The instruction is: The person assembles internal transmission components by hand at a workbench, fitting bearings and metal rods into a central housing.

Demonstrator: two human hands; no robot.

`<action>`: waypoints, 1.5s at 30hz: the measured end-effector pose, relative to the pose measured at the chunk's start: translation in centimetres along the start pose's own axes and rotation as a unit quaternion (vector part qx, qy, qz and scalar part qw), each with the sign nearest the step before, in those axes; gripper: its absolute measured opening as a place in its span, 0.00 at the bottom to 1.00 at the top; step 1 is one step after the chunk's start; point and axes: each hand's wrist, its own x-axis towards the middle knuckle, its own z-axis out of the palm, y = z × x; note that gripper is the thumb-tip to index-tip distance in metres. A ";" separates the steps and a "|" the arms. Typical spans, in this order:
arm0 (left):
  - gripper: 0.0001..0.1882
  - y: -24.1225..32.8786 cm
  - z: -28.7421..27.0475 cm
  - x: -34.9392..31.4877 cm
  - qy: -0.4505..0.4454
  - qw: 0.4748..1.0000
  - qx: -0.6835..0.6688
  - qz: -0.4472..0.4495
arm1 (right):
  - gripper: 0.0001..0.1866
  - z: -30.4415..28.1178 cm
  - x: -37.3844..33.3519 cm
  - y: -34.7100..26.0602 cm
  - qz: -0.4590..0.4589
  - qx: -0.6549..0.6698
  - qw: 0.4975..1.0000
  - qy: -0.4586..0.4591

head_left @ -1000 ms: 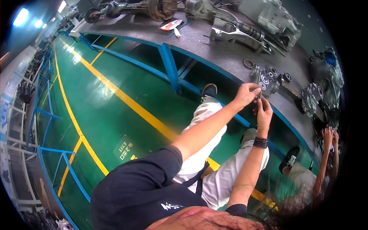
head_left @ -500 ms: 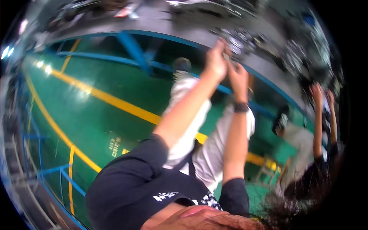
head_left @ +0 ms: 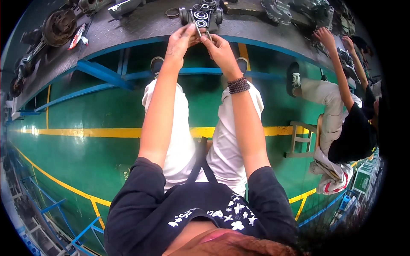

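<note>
Both of my hands are raised at the front edge of the metal workbench. My left hand is closed with a slim metal rod upright at its fingertips. Close beside it, my right hand pinches a short, thin metal piece, its exact kind too small to make out. Just beyond my fingers lies a dark mechanical assembly with round ends. Bearings and other rings sit in its middle. To its left a loose metal ring rests flat on the bench.
A rusty drum with an axle lies at the bench's left, near a red-and-white packet. Metal castings stand at the back right. A co-worker sits to my right, hands on parts, beside a small stool.
My view has swung round, so the bench now runs level and the blur is gone. Both hands remain close together at the bench edge, with the small metal pieces now visible.
</note>
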 end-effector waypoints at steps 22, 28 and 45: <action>0.18 -0.7 -0.5 -0.5 -0.106 0.981 0.117 -0.116 | 0.12 -0.1 1.0 2.6 -0.070 -0.072 0.992 0.076; 0.18 -0.7 -1.2 -0.2 -0.074 0.986 0.051 -0.144 | 0.11 -0.8 0.9 1.5 0.025 0.062 0.995 0.068; 0.16 -0.5 -1.6 0.3 0.041 0.999 0.022 -0.021 | 0.22 -0.9 0.2 0.3 0.051 0.235 0.967 0.081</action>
